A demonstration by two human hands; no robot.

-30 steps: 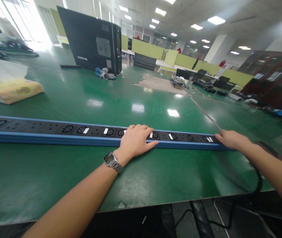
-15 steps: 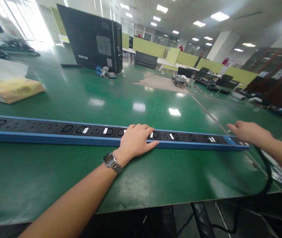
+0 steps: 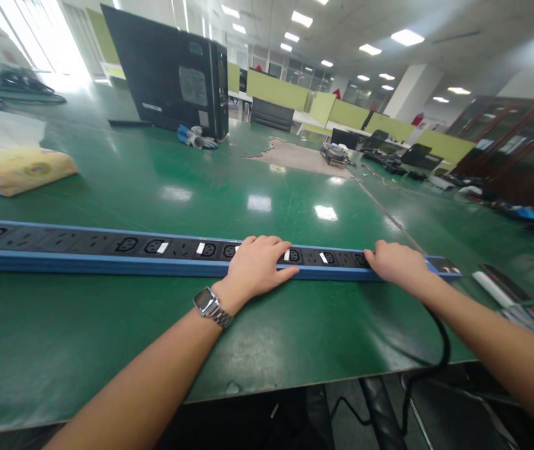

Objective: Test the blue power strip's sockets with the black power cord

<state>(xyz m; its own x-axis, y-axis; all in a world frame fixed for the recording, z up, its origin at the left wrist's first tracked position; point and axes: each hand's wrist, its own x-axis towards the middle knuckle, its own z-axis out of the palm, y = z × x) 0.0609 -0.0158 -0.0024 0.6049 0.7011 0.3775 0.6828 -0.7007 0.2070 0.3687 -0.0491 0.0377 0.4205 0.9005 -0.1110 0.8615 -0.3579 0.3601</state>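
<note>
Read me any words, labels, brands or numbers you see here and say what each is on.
None can be read.
White tags on the power strip: too small.
Stickers on the black computer case: blurred.
Print on the yellow packet: blurred.
Watch face on the left hand: unreadable.
Right hand covers part of the strip.

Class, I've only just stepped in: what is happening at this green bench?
A person leans over the green table with both hands flat on a long blue power strip. The left hand rests near its middle, the right hand near its cable end. The black cable drops off the table edge.
</note>
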